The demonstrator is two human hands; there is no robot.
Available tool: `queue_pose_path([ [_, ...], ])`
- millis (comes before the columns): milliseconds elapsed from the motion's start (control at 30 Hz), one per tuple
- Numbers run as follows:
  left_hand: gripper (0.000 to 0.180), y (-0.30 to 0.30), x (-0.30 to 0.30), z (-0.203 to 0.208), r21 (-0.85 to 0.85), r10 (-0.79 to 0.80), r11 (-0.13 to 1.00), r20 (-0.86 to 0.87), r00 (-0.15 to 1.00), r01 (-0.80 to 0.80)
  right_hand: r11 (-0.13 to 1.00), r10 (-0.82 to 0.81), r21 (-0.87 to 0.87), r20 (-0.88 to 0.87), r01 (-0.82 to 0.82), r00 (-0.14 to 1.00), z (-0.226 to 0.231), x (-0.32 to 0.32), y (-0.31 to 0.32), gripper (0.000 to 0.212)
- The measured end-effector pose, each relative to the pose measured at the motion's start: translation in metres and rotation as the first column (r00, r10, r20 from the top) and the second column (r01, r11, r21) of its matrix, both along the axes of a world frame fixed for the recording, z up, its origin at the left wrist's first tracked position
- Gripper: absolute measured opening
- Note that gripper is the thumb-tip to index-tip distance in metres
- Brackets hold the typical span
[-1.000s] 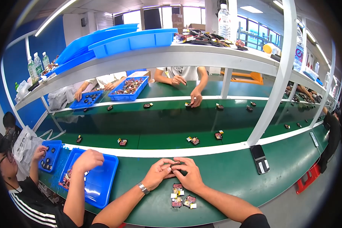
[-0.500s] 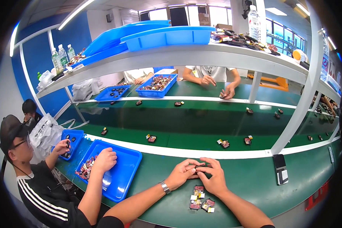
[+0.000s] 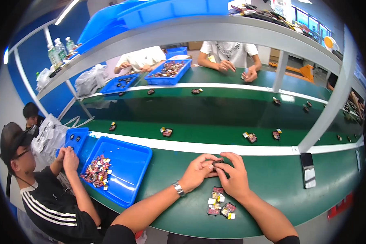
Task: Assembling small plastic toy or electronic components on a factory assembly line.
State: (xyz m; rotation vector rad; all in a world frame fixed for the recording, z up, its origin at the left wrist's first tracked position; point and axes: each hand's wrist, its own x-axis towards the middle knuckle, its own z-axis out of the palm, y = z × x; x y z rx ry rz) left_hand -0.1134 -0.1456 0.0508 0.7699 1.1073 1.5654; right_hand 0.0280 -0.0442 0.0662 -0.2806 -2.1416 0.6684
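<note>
Both of my hands meet above the green bench (image 3: 264, 211), closed with their fingertips on one small dark part (image 3: 218, 162), mostly covered by the fingers. My left hand (image 3: 196, 173), with a metal watch on its wrist, grips it from the left. My right hand (image 3: 235, 179) pinches it from the right. Just below them on the bench lies a little group of small red-and-black electronic modules (image 3: 228, 210) with white and yellow stickers.
To the left, a blue tray (image 3: 140, 171) holds a heap of small modules beside a seated co-worker (image 3: 49, 203). A phone-like device (image 3: 308, 171) lies at right. Beyond a white rail, spaced modules (image 3: 166, 131) rest on a green belt (image 3: 199, 140). A metal shelf (image 3: 183, 38) spans overhead.
My view has tilted down, so the scene sits higher. The co-worker's hand has moved from over the blue tray to meet their other hand. My hands still hold the dark part.
</note>
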Motion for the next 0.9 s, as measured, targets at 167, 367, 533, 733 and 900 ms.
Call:
queue_pose_path([
  [167, 0.025, -0.004, -0.003, 0.003, 0.020, 0.023, 1.000, 0.001, 1.000, -0.023, 0.997, 0.006, 0.078, -0.054, -0.002, 0.999, 0.001, -0.004, 0.003, 0.016],
  [367, 0.025, -0.003, 0.000, 0.009, -0.030, 0.007, 1.000, -0.019, 1.000, -0.008, 0.989, -0.040, 0.142, -0.019, 0.042, 0.999, -0.001, 0.000, 0.003, 0.018],
  [533, 0.025, -0.004, -0.001, 0.008, -0.034, 0.014, 0.999, -0.015, 1.000, -0.015, 0.989, -0.030, 0.144, 0.010, 0.028, 1.000, -0.001, 0.000, 0.000, 0.022],
  [733, 0.024, -0.004, -0.001, 0.009, -0.039, -0.002, 0.999, -0.027, 1.000, 0.001, 0.980, -0.063, 0.189, 0.001, 0.062, 0.998, -0.005, -0.001, -0.001, 0.021],
  [900, 0.022, -0.003, 0.002, 0.013, -0.041, 0.014, 0.999, -0.031, 0.999, -0.015, 0.977, -0.061, 0.203, -0.003, 0.061, 0.998, -0.004, 0.000, -0.002, 0.022],
])
